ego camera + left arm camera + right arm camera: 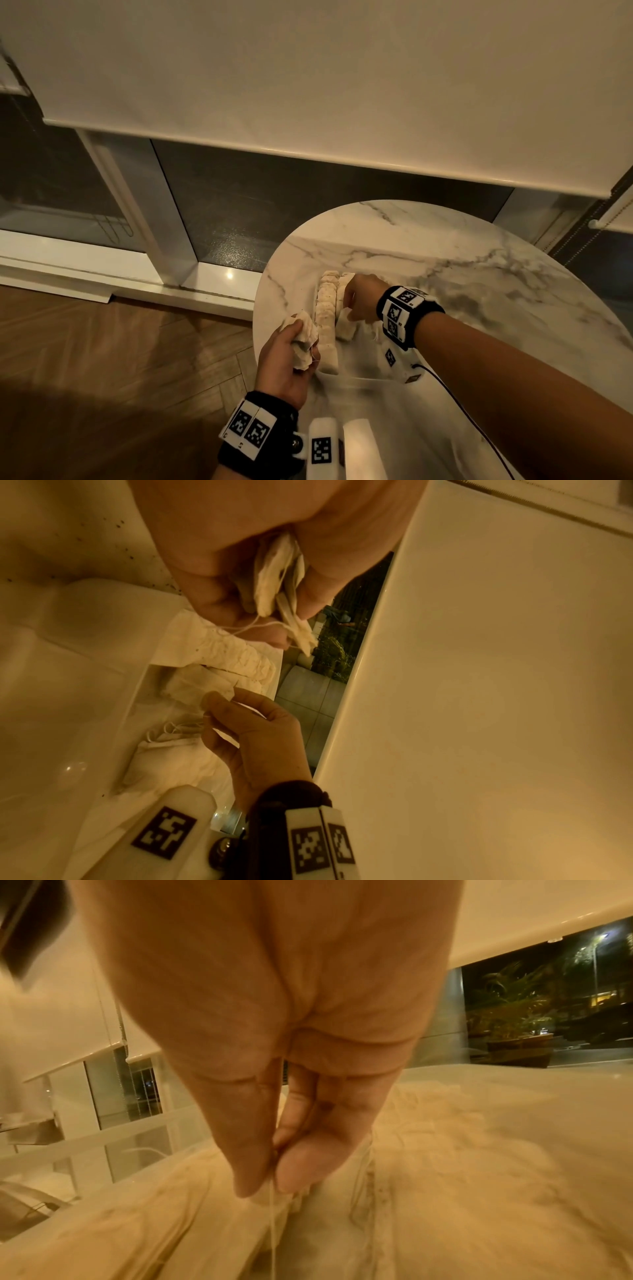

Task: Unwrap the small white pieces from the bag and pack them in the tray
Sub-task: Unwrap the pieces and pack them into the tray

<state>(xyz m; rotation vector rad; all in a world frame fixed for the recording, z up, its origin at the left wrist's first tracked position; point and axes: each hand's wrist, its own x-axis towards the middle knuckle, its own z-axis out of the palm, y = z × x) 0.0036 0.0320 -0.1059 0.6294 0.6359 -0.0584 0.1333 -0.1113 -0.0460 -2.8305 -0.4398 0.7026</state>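
Observation:
A clear tray [356, 377] sits on the marble table near its left edge, with two rows of small white pieces [325, 308] standing in it. My left hand [291, 356] is at the tray's near left corner and grips a bunch of several white pieces [303, 337]; the left wrist view shows that bunch [274, 582] squeezed between fingers and thumb, a string trailing from it. My right hand [359, 301] hovers over the right row. Its thumb and forefinger pinch a thin string [273, 1221] at a white piece [192, 688] in the tray.
The round marble table [462, 274] ends just left of the tray, with wooden floor [120, 342] below. More white pieces with loose strings [167, 750] lie by my right wrist. A black cable [455, 401] crosses the table. A window and roller blind [308, 85] stand behind.

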